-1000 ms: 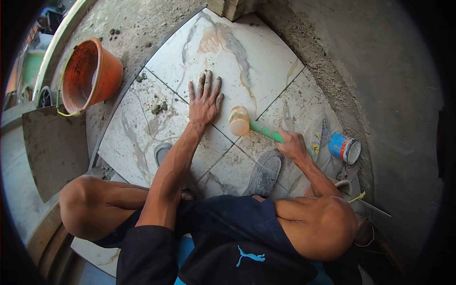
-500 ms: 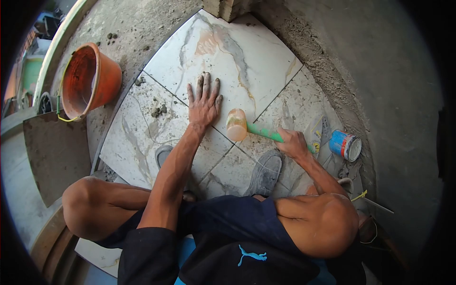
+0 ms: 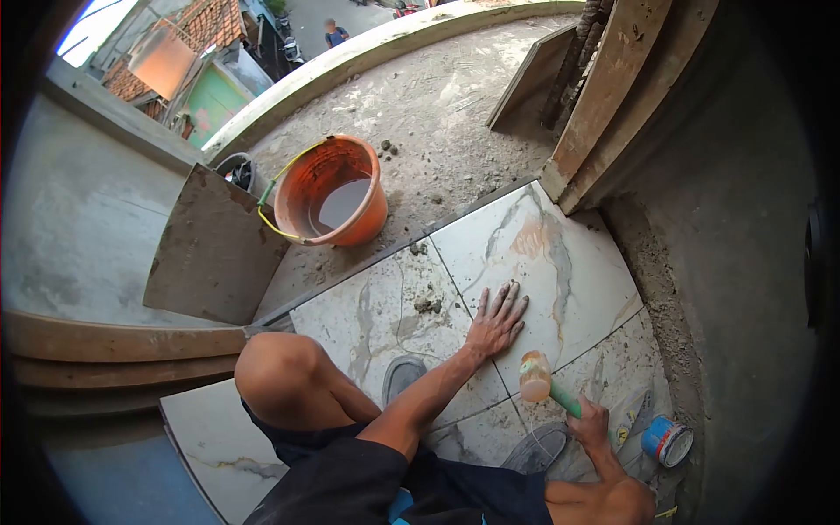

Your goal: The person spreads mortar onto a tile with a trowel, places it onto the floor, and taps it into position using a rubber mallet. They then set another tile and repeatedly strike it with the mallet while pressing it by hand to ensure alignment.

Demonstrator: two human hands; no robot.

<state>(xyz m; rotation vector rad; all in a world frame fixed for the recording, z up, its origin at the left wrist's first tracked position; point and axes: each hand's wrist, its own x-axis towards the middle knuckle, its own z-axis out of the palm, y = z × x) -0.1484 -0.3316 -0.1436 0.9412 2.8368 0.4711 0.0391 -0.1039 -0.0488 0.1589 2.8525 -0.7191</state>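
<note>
My left hand (image 3: 497, 324) lies flat with fingers spread on a white marble-patterned floor tile (image 3: 588, 262), its fingers grey with dust. Held by its green handle, a mallet (image 3: 535, 378) with a pale, worn head is in my right hand (image 3: 590, 423). The mallet head is over the tiles, just right of and below my left hand. Mortar crumbs (image 3: 427, 305) are scattered on the neighbouring tile to the left. Close to my right hand stands a blue paint can (image 3: 667, 442).
An orange bucket (image 3: 372, 214) holding greyish liquid stands on rough concrete beyond the tile edge. A grey board (image 3: 214, 249) leans at the left. Wooden posts (image 3: 604, 105) rise at the tile's far corner. A loose tile (image 3: 223, 446) lies left of my knee. A person (image 3: 335, 35) is far below outside.
My view has swung left and up, so the tiles and both hands appear farther right and lower. My left hand stays flat on the tile; my right still holds the mallet.
</note>
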